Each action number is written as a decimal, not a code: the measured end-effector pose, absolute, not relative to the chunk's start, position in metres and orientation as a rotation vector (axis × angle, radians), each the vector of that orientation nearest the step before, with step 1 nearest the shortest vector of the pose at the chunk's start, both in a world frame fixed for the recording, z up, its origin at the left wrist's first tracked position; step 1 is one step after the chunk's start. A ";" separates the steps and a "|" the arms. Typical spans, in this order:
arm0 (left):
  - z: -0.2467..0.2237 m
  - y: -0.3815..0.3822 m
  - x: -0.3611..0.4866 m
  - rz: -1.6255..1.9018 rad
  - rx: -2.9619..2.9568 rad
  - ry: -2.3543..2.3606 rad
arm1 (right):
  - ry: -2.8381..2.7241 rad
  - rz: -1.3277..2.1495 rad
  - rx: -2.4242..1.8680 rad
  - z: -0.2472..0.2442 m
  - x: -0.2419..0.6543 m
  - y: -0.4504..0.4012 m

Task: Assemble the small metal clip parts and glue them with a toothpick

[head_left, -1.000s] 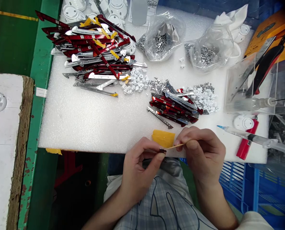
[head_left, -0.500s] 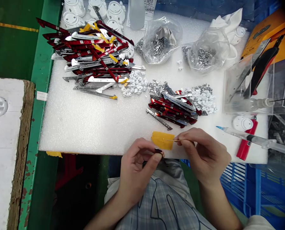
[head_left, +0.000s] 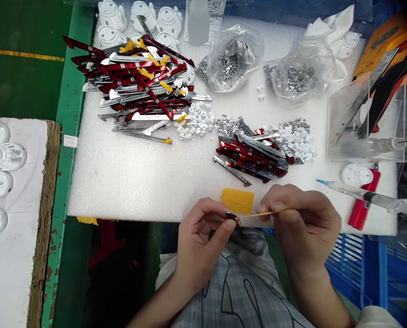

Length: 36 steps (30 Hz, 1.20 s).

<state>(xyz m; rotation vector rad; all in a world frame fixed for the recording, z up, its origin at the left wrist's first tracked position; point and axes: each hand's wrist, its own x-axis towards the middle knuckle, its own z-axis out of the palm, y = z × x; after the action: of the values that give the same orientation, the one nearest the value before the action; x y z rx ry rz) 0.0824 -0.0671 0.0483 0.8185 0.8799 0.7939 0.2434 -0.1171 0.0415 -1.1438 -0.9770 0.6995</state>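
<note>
Between thumb and fingers, my left hand [head_left: 203, 241] pinches a small dark part [head_left: 231, 216], most of it hidden by the fingertips. My right hand [head_left: 302, 223] is closed on a thin wooden stick [head_left: 263, 214], whose tip points left, close to the dark part; whether it touches I cannot tell. Just beyond the fingers, a yellow tape piece [head_left: 237, 201] lies on the white foam sheet [head_left: 138, 182]. Farther back is a pile of red and silver strips [head_left: 254, 152], with one silver strip [head_left: 231, 170] lying apart at its near side.
A larger strip pile [head_left: 138, 86] covers the back left. Small white caps [head_left: 197, 120] lie beside it. Two clear bags [head_left: 235, 59] hold tiny metal pieces. At right are a syringe [head_left: 370, 197], a red marker [head_left: 363, 200] and a clear box [head_left: 365, 123] with pliers.
The right hand has turned and shifted, bringing the stick from over the yellow tape down towards the dark part in the left hand. The whole view has slid slightly.
</note>
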 end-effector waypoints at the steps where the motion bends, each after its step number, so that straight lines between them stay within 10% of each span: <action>1: 0.048 -0.067 0.082 0.795 0.816 0.875 | -0.977 0.717 -1.132 0.041 0.242 -0.116; 36: 0.045 -0.067 0.082 0.804 0.797 0.855 | -0.888 0.683 -1.241 0.037 0.242 -0.119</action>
<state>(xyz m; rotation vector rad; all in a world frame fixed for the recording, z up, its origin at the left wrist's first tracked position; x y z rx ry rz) 0.0823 -0.0670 0.0453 0.7965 0.8550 0.8042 0.2423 -0.1191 0.0370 -1.2407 -0.8883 0.6830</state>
